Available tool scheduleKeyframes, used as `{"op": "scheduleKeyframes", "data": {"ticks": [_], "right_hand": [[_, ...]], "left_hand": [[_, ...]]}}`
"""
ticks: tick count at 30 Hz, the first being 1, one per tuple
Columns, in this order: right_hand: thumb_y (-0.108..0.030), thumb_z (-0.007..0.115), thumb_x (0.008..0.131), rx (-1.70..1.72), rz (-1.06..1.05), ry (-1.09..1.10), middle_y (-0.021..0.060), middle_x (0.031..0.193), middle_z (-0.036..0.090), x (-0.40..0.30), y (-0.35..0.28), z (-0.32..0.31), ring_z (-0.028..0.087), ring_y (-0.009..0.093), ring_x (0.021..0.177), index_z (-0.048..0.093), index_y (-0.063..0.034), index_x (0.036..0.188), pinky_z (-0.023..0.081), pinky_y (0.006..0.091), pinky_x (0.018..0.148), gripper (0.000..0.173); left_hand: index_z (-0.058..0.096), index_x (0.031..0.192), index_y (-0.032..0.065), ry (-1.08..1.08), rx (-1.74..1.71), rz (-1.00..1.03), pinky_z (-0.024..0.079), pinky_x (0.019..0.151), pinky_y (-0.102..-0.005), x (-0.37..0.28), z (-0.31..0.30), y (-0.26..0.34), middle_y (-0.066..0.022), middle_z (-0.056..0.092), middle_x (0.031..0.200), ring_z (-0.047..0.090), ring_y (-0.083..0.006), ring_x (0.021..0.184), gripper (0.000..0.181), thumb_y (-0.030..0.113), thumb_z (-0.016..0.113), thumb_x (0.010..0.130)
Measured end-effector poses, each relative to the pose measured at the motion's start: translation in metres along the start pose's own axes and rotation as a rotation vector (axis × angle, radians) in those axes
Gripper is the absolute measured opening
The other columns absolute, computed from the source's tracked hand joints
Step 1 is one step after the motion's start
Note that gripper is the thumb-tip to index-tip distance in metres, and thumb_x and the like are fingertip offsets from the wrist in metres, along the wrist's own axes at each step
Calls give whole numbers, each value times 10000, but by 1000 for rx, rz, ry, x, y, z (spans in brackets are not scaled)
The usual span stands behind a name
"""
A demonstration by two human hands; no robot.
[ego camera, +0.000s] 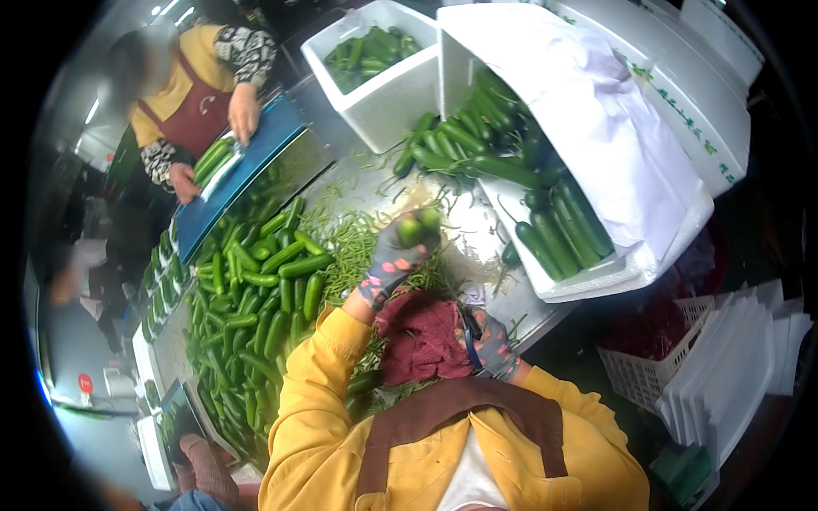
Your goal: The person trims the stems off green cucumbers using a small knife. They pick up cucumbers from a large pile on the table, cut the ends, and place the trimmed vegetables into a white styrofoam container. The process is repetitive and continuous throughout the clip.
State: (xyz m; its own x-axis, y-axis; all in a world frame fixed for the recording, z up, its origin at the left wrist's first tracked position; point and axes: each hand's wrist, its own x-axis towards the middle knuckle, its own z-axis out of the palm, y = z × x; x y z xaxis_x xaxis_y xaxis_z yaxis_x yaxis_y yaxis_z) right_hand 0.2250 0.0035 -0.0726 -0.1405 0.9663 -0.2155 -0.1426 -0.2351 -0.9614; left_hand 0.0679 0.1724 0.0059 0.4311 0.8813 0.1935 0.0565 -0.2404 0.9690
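My left hand, in a grey patterned glove, is closed around two green cucumbers, seen nearly end-on. My right hand, gloved alike, grips a blue-handled tool; its working end is hidden, so I cannot tell its kind. Between my hands a dark red cloth lies bunched. Cut green stem trimmings are heaped beyond my left wrist. To the left spreads a large pile of cucumbers. Stemmed cucumbers spill from a tipped white foam box on the right, partly under white sheeting.
Another foam box holds more cucumbers at the back. A co-worker handles wrapped cucumbers on a blue surface. The metal tabletop ends at right, above a white plastic crate and stacked foam sheets.
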Motion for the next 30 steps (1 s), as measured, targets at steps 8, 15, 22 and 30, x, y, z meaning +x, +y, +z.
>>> {"op": "scheduleKeyframes", "data": {"ticks": [8,15,22,30], "right_hand": [[-265,566,692,-823,-520,262,168,864,534,12,-11,7,509,344,768,508,-8,954,420,377,669,371],[-216,589,690,-1061,-719,334,168,846,515,37,-26,11,505,324,760,462,23,1022,423,364,649,428],[-138,600,679,-755,-396,28,162,888,547,36,-37,9,543,275,771,478,3,998,440,309,633,370],[-111,521,705,0,-60,-218,140,1038,516,40,85,3,501,250,926,467,2,1062,371,298,818,378]], "left_hand": [[467,1028,45,462,-1532,-550,452,702,-355,-38,-9,16,-119,541,977,517,-260,906,313,279,416,827],[503,963,85,453,-1406,-605,450,642,-331,-66,20,6,-83,564,937,531,-234,851,257,282,392,840],[524,795,124,397,-1554,-634,408,589,-312,-82,17,25,-43,575,896,551,-224,835,172,230,390,810],[512,915,49,790,-961,-171,480,639,-308,-116,-88,4,-117,586,881,579,-237,755,241,148,569,702]]}}
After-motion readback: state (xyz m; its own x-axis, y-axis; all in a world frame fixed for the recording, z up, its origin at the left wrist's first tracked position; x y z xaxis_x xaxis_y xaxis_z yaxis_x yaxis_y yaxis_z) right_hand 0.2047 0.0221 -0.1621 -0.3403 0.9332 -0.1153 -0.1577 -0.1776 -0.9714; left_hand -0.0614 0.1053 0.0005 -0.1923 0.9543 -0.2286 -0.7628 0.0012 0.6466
